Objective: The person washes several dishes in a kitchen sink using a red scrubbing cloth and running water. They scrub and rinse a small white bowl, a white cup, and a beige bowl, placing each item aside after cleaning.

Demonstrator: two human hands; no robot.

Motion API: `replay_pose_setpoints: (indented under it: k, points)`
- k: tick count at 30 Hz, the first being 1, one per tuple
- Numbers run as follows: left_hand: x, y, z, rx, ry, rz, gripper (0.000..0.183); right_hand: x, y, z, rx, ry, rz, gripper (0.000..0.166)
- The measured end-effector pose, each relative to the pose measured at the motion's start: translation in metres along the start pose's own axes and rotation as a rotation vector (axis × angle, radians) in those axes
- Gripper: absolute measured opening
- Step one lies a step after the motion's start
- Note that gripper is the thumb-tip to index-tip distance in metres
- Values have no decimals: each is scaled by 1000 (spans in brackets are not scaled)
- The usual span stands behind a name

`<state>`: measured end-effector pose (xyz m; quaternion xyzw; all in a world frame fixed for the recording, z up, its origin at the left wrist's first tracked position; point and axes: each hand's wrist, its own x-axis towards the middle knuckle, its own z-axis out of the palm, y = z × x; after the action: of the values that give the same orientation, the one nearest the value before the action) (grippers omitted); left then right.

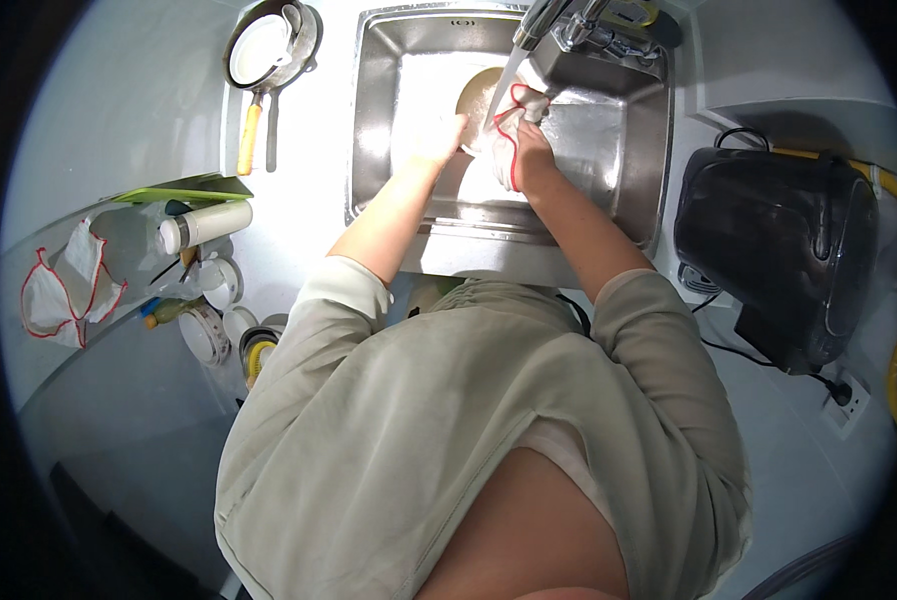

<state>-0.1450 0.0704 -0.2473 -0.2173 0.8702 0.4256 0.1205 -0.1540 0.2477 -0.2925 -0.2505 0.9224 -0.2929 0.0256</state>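
Observation:
Over a stainless steel sink point(606, 165), my left hand point(445, 139) grips the lower left rim of a round, light brown bowl or dish point(478, 97). In my right hand point(535, 154) is a white cloth with red edging point(505, 150), bunched against the right side of the dish. Water runs from the chrome faucet point(538, 26) onto the dish and cloth. Glare hides part of the dish's rim and of my left fingers.
A frying pan point(306, 45) holding a white bowl point(259, 51) lies left of the sink. Further left are a white bottle point(212, 225), several jars point(205, 334) and another red-edged cloth point(70, 300). A black appliance point(771, 240) stands at the right.

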Motion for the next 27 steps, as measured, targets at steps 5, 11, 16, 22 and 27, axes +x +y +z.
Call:
replay_pose_setpoints:
  k: [5, 11, 16, 22, 27]
  points:
    - [-11, 4, 12, 41, 47, -26, 41, 13, -44, -27, -205, -457, -166, 23]
    - [-18, 12, 17, -215, -5, -77, 57, 24, -40, -5, 87, -495, -72, 26]
    - [10, -34, 35, -397, -13, -31, 55, 15, -28, 18, -185, -443, -376, 25]
    - [-18, 9, 15, -708, -47, -253, 56, 24, -24, -39, -501, -627, -461, 39]
    - [-14, 11, 3, -587, -44, -293, 49, 36, -67, -96, -470, -738, -250, 41]
